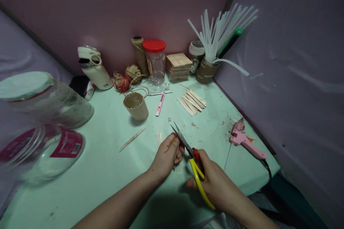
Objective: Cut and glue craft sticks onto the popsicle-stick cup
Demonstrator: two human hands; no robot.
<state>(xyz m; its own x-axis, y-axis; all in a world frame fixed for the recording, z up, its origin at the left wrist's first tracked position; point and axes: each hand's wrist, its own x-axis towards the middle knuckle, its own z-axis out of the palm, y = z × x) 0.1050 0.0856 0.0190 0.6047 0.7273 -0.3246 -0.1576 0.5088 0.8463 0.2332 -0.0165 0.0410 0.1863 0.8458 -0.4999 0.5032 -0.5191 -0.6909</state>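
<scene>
The right hand point(215, 179) grips scissors point(192, 152) (yellow-handled, blades point(185, 143) parted); the left hand point(165, 157) is curled closed beside the blades, whatever it may hold mostly hidden.

Green tabletop point(104, 171) under sticks point(192, 102), glue gun point(245, 141) and, seemingly, wood scraps point(193, 124).

Glue gun point(245, 141): right on the tabletop point(104, 171)
Cutter point(160, 104): between cup point(140, 111) and craft sticks point(193, 102)
Scissors point(190, 150): near, right of cutter
Glue sticks point(212, 43): in far right holder point(205, 72)
</scene>
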